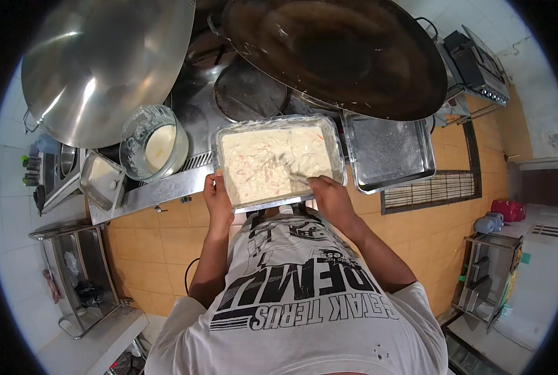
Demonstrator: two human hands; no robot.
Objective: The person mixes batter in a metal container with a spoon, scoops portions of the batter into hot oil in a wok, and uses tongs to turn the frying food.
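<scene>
A rectangular metal tray [341,147] stands in front of my body, filled with a pale, creamy mixture [254,153] with orange-red bits. My left hand [217,195] grips the tray's near left edge, its fingers closed on the rim. Over the near right part of the tray, my right hand [330,195] is closed round the handle of a spoon [289,166]. The spoon's head rests in the mixture and is partly covered by it.
A glass bowl [180,147] with pale liquid and a small metal tray [86,181] are at the left. Two large woks [104,62] [335,56] lie beyond. An empty-looking metal tray [388,153] sits at the right, beside a floor grate [432,190].
</scene>
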